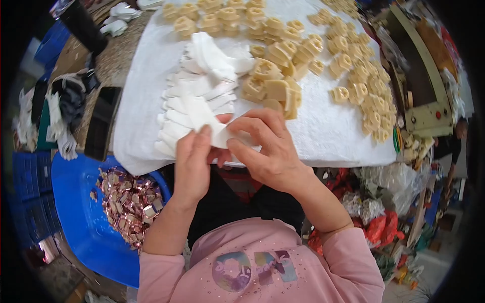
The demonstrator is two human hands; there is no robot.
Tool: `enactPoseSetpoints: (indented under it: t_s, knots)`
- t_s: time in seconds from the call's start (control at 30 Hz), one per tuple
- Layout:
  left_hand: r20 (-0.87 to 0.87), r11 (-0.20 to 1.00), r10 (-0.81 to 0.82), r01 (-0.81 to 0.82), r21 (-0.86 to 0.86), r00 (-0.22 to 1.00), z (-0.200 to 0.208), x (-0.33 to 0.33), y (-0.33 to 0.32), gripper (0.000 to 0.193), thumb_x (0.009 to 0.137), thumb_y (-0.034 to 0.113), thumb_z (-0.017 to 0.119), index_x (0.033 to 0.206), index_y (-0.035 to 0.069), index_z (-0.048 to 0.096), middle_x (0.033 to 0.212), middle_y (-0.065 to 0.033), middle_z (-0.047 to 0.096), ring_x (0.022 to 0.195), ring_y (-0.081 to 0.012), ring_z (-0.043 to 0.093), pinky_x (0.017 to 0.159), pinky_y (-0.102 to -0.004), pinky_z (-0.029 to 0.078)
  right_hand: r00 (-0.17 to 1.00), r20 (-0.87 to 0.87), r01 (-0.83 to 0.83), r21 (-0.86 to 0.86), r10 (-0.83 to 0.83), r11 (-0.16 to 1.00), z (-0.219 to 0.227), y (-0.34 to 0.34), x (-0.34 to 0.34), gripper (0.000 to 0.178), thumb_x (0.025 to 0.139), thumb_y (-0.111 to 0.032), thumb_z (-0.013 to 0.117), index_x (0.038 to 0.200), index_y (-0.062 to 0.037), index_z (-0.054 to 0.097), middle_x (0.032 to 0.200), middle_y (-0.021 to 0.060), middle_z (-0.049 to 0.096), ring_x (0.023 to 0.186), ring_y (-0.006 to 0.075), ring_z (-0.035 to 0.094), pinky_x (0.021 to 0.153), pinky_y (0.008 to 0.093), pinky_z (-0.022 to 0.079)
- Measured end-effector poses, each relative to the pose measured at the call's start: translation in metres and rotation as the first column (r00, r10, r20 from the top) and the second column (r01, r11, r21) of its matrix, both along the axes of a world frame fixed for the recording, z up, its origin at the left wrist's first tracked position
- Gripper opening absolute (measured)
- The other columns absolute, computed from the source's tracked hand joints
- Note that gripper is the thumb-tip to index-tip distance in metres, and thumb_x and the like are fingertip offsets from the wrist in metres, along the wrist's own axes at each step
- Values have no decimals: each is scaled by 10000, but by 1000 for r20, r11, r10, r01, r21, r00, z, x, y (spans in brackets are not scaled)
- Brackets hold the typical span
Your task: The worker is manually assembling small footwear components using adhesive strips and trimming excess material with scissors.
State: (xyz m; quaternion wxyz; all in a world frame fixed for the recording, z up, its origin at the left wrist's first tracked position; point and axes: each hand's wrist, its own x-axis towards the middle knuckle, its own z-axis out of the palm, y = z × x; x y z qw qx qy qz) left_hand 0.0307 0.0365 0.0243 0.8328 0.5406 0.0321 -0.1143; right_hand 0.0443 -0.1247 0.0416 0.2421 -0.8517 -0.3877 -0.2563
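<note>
Both hands are on one white paper sleeve (pixel 214 132) at the near edge of the worktop (pixel 328 136), which is covered in white cloth. Left hand (pixel 192 161) pinches its near end between thumb and fingers, grip closed on it. Right hand (pixel 265 146) is curled over the other side, fingertips closed on the same piece; there may be a small tan piece under it, can't tell from here.

Progress, my read: a fanned stack of white sleeves (pixel 194 96) lies just beyond the hands, looks like finished or prepped ones. A big scatter of tan moulded pieces (pixel 353 76) covers the far and right side, apparently not yet handled, so most of the batch is left. Blue bin (pixel 76 202) on the person's left holds shiny pinkish foil scraps (pixel 129 202).

Held sleeve: long axis diagonal, far-left to near-right, far end pointing toward the stack.
</note>
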Motion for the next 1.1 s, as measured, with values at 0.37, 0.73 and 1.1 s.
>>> enactPoseSetpoints:
  t_s: [0.37, 0.73, 1.1]
  knots:
    - [175, 978, -23, 58, -200, 984, -22, 8, -39, 445, 992, 293, 301, 1301, -18, 372, 1072, -117, 568, 887, -184, 558, 734, -296, 433, 818, -276, 574, 363, -504, 733, -44, -57, 4, 521, 662, 30, 695, 1143, -69, 521, 1090, 156, 489, 985, 305, 522, 795, 365, 463]
    - [216, 979, -18, 62, -196, 976, -34, 20, -69, 491, 980, 334, 301, 1348, 10, 317, 1325, -116, 426, 1202, -225, 443, 941, -362, 395, 831, 55, 510, 325, -554, 797, -43, -104, 12, 415, 604, 146, 571, 972, -47, 578, 1058, 145, 552, 919, 324, 543, 774, 383, 471]
    - [486, 997, -81, 81, 20, 870, -31, 34, -93, 388, 987, 240, 333, 1220, -31, 483, 1247, -145, 510, 1128, -209, 488, 931, -328, 381, 778, -573, 576, 489, -256, 655, -57, -107, 15, 430, 699, 161, 460, 1069, -35, 558, 978, 136, 593, 891, 267, 598, 783, 346, 484]
